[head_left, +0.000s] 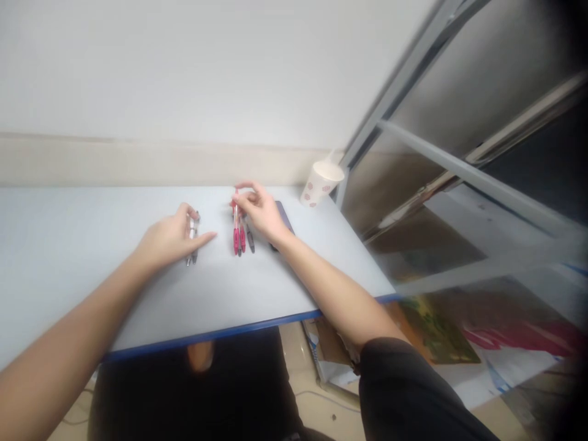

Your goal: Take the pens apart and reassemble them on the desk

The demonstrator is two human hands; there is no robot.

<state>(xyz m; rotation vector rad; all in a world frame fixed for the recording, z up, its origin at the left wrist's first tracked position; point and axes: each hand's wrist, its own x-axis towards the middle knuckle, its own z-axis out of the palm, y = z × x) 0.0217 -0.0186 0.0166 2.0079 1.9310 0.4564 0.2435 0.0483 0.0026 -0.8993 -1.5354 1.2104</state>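
Note:
My left hand (171, 237) rests on the pale table (92, 245) with its fingers laid over two grey pens (193, 242), thumb stretched toward the right. My right hand (260, 208) is a little to the right, its fingertips pinched on the top end of a red pen (236, 236). That pen lies in a small group with another red pen (242, 239) and a dark grey pen (250, 240), all pointing toward me.
A dark flat object (283, 215) lies partly under my right wrist. A white paper cup with red marks (320, 182) stands tilted at the table's back right corner. A metal frame (459, 171) and papers on the floor (432, 331) are to the right.

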